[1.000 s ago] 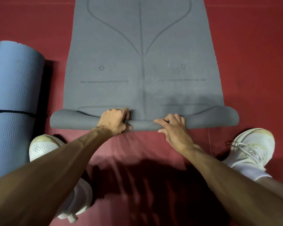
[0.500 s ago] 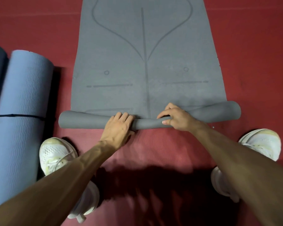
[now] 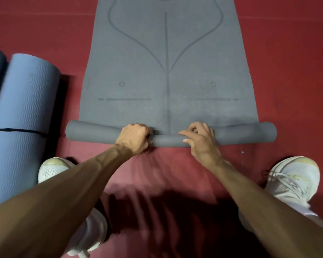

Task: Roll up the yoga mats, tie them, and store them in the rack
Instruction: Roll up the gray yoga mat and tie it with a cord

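Roll (image 3: 166, 141) crosswise at the near end of the grey mat (image 3: 166, 62), long axis left to right, square to both forearms. Clamped just left of its middle by the left hand (image 3: 134, 138), fingers curled over the top. Gripped just right of that middle by the right hand (image 3: 199, 140), fingers hooked over the top, thumb laid along the near face. Equally near the roll, both of them, with a short bare stretch of it between (ends out of reach, and fatter than the pinched middle). Beyond the roll, flat mat stretching straight away, printed centre line (image 3: 166, 71) meeting the roll between the hands. Off the roll's left end, apart from it, a blue mat (image 3: 22, 108) already wound and bound by a black strap (image 3: 17, 130), long axis at right angles to the roll's. Early going, by the look of it: only a thin roll wound, most of the visible length left flat, no tie on yet. Next push judged to run straight away from the body along that centre line, both hands driving evenly; failing that, likely a skewed, coned roll.
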`<action>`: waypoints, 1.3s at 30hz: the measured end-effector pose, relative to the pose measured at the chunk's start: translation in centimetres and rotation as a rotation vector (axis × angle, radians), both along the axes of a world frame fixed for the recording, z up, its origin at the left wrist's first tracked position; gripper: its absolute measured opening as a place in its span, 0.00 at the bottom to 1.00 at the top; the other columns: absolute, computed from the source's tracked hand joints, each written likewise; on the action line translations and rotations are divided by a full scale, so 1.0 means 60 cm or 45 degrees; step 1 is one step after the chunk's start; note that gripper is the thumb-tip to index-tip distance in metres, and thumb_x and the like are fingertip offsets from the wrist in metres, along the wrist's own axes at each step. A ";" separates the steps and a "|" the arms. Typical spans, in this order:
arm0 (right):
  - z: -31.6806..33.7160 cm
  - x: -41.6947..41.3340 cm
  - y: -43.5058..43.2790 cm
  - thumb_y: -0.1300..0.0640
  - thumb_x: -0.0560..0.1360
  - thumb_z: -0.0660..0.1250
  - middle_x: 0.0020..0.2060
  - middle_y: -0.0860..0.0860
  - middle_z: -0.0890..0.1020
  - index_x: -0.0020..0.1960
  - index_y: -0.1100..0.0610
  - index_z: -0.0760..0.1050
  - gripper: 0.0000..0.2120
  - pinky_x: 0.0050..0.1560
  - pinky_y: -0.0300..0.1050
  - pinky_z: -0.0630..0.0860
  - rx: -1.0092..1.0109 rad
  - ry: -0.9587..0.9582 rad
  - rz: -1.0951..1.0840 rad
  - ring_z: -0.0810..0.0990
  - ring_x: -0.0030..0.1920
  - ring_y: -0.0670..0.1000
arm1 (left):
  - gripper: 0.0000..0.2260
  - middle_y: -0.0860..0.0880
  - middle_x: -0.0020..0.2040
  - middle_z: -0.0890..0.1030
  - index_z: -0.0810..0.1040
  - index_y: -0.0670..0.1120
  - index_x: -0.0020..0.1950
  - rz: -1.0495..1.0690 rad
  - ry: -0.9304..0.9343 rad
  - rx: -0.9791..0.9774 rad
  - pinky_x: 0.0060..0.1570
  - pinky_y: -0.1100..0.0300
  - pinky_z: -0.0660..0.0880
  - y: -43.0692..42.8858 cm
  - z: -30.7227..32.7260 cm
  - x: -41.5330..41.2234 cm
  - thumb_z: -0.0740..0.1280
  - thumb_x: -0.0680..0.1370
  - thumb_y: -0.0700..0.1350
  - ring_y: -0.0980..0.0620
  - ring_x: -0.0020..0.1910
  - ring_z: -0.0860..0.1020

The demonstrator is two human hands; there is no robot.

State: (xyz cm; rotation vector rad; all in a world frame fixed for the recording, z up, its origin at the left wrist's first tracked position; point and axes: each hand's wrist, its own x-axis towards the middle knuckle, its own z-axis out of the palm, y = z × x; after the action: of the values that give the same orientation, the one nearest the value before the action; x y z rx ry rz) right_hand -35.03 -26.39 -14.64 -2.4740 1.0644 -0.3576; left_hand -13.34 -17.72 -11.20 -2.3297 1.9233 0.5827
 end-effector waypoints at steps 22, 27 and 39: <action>-0.015 0.040 -0.033 0.44 0.72 0.59 0.45 0.44 0.79 0.56 0.45 0.81 0.17 0.51 0.47 0.59 -0.144 0.155 0.013 0.77 0.46 0.49 | 0.09 0.51 0.48 0.78 0.83 0.53 0.54 0.500 0.180 -0.406 0.54 0.58 0.54 -0.010 -0.038 -0.010 0.63 0.79 0.47 0.48 0.53 0.72; 0.011 0.062 -0.065 0.47 0.78 0.62 0.49 0.45 0.76 0.62 0.42 0.74 0.13 0.57 0.48 0.59 0.075 0.295 0.041 0.74 0.57 0.48 | 0.13 0.49 0.48 0.77 0.82 0.48 0.53 0.427 0.235 -0.615 0.62 0.57 0.60 0.015 -0.049 -0.009 0.63 0.77 0.52 0.45 0.48 0.75; 0.013 0.070 -0.082 0.47 0.76 0.64 0.47 0.42 0.67 0.58 0.43 0.74 0.11 0.58 0.47 0.59 0.166 0.288 0.031 0.68 0.56 0.49 | 0.17 0.50 0.50 0.81 0.84 0.47 0.53 0.286 0.450 -0.472 0.54 0.60 0.56 -0.016 -0.056 0.032 0.78 0.65 0.45 0.47 0.50 0.75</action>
State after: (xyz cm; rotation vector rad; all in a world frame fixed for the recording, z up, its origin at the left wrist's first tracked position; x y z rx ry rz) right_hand -30.84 -31.32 -13.85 -2.4494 1.1057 0.0006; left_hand -11.43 -18.69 -14.56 -2.8687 2.0756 0.7568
